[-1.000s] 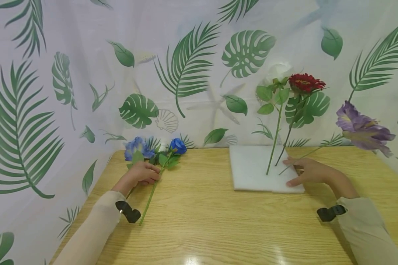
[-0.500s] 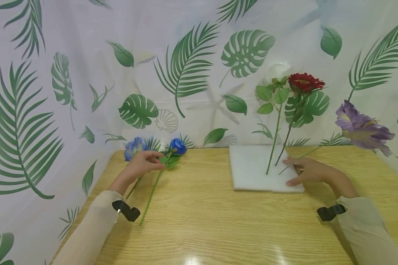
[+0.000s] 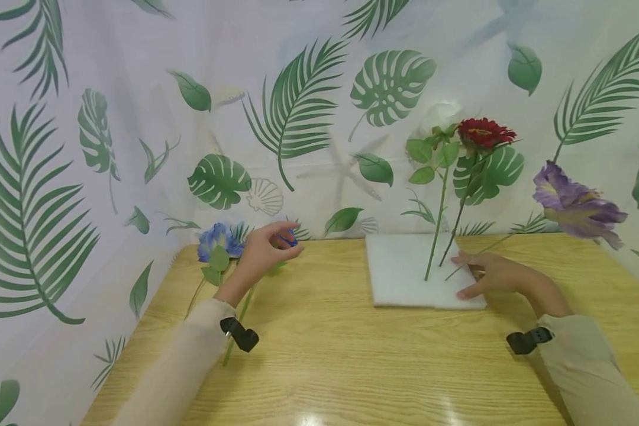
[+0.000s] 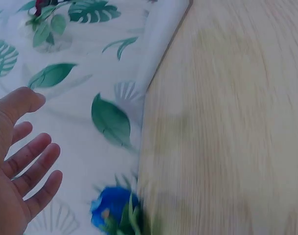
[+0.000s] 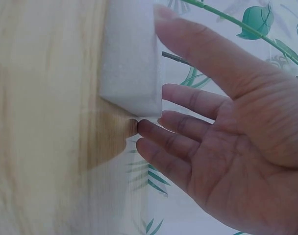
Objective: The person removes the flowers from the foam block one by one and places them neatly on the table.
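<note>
My left hand (image 3: 263,251) hovers over the blue rose (image 3: 289,238) at the table's back left, partly covering it, with nothing between its loosely spread fingers. In the left wrist view that rose (image 4: 114,210) lies below the fingertips. A lighter blue flower (image 3: 215,239) lies left of the hand. At the right, my right hand (image 3: 503,275) rests on the right edge of a white foam board (image 3: 399,278), thumb on top and fingers stretched along its side. Standing in the board are a white rose (image 3: 442,113), a red daisy-like flower (image 3: 486,133) and a strongly tilted purple flower (image 3: 577,207).
The wooden table (image 3: 325,355) extends between and in front of both arms. Behind it hangs a white curtain (image 3: 309,195) printed with green leaves. The purple flower leans out over my right hand. The blue rose's green stem (image 3: 245,313) passes beneath my left wrist.
My left hand has lifted off the blue flowers' stems and moved right and back, over the blue rose's head. The right hand stays at the foam board.
</note>
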A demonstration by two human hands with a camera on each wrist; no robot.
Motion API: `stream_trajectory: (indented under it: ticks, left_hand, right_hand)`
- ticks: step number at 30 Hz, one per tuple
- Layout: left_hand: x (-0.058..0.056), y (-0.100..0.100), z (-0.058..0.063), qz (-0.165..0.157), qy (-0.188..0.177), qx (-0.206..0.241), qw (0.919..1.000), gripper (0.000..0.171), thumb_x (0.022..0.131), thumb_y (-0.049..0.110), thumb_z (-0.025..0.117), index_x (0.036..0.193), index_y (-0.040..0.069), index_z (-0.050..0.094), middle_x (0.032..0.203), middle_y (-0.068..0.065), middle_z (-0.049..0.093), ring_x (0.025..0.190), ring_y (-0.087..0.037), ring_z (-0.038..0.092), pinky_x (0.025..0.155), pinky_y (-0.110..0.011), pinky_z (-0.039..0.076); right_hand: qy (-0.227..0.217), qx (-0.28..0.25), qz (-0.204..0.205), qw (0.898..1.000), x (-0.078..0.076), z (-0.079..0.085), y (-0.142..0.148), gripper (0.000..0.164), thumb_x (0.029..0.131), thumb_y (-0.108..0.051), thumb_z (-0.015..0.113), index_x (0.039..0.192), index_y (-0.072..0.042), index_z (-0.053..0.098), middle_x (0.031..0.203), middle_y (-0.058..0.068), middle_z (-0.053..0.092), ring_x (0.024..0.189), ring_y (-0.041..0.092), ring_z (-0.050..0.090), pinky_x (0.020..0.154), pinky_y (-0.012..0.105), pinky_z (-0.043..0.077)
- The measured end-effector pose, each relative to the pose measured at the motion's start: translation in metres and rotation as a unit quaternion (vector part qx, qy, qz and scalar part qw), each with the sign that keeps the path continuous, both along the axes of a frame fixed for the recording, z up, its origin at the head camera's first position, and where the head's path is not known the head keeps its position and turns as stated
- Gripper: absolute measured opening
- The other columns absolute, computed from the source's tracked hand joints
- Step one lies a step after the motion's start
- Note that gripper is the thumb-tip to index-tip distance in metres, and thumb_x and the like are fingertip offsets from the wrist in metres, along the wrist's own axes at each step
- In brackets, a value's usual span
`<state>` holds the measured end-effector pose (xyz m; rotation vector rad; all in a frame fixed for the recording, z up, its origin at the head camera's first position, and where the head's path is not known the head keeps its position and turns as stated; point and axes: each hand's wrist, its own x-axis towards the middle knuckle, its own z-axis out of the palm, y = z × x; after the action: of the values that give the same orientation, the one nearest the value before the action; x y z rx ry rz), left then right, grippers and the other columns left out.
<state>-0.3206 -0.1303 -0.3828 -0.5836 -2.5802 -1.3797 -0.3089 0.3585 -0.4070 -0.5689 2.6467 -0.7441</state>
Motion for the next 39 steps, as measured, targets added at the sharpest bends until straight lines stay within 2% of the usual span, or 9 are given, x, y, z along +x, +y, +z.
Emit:
stream_trajectory:
  ticks: [6, 11, 14, 21, 27, 34, 39]
  left_hand:
    - [-0.008, 0.054, -0.007, -0.046, 0.024, 0.008, 0.9986, 0.045, 0.092, 0.021, 0.078, 0.134, 0.015, 0.064, 0.109, -0.012, 0.072, 0.094, -0.022, 0.071, 0.078, -0.034, 0.060]
    - [-0.016, 0.099, -0.010, -0.082, 0.038, 0.019, 0.9958, 0.041, 0.092, 0.019, 0.076, 0.131, 0.013, 0.065, 0.106, -0.014, 0.073, 0.093, -0.022, 0.071, 0.080, -0.028, 0.059]
    - [-0.019, 0.123, -0.012, -0.096, 0.041, 0.024, 0.9943, 0.040, 0.094, 0.022, 0.075, 0.132, 0.014, 0.064, 0.105, -0.009, 0.073, 0.093, -0.019, 0.071, 0.081, -0.024, 0.058]
    - [-0.022, 0.173, -0.015, -0.123, 0.013, 0.033, 0.9918, 0.043, 0.097, 0.025, 0.071, 0.137, 0.015, 0.059, 0.108, -0.006, 0.073, 0.099, -0.019, 0.069, 0.083, -0.020, 0.056]
    - [-0.022, 0.205, -0.021, -0.137, -0.015, 0.047, 0.9893, 0.040, 0.099, 0.024, 0.069, 0.137, 0.017, 0.058, 0.112, -0.006, 0.073, 0.101, -0.018, 0.068, 0.081, -0.017, 0.054]
    - [-0.021, 0.233, -0.025, -0.151, 0.000, 0.024, 0.9882, 0.037, 0.100, 0.020, 0.067, 0.135, 0.015, 0.058, 0.111, -0.007, 0.074, 0.099, -0.017, 0.070, 0.083, -0.015, 0.053]
    - [-0.020, 0.243, -0.027, -0.146, 0.007, 0.008, 0.9892, 0.035, 0.101, 0.020, 0.066, 0.135, 0.015, 0.057, 0.109, -0.006, 0.074, 0.099, -0.019, 0.070, 0.082, -0.015, 0.052]
  right_hand:
    - [-0.021, -0.023, 0.004, 1.000, 0.000, 0.000, 0.001, 0.094, 0.085, -0.028, 0.084, 0.152, 0.013, 0.033, 0.157, 0.044, 0.014, 0.140, 0.062, 0.029, 0.111, 0.065, 0.038]
    - [-0.023, -0.037, 0.007, 0.999, 0.001, -0.003, 0.001, 0.093, 0.085, -0.025, 0.084, 0.151, 0.015, 0.032, 0.157, 0.045, 0.014, 0.140, 0.063, 0.029, 0.108, 0.063, 0.042]
    - [-0.018, -0.036, 0.009, 0.999, 0.001, -0.003, 0.001, 0.093, 0.085, -0.025, 0.085, 0.151, 0.015, 0.033, 0.157, 0.045, 0.015, 0.139, 0.063, 0.030, 0.109, 0.063, 0.041]
    - [-0.023, -0.034, 0.008, 0.999, 0.002, -0.002, 0.001, 0.094, 0.085, -0.027, 0.085, 0.151, 0.014, 0.033, 0.157, 0.044, 0.014, 0.141, 0.062, 0.029, 0.110, 0.064, 0.039]
    - [-0.021, -0.027, 0.003, 0.999, 0.001, 0.000, 0.001, 0.093, 0.085, -0.027, 0.085, 0.151, 0.014, 0.034, 0.156, 0.045, 0.016, 0.140, 0.062, 0.031, 0.111, 0.065, 0.038]
    - [-0.009, -0.027, 0.002, 1.000, 0.001, -0.001, 0.001, 0.093, 0.084, -0.029, 0.085, 0.150, 0.014, 0.036, 0.156, 0.044, 0.019, 0.140, 0.062, 0.032, 0.111, 0.066, 0.038]
    - [-0.003, -0.018, -0.002, 1.000, 0.001, 0.002, 0.002, 0.093, 0.084, -0.030, 0.085, 0.151, 0.013, 0.036, 0.156, 0.043, 0.021, 0.139, 0.061, 0.033, 0.110, 0.065, 0.040]
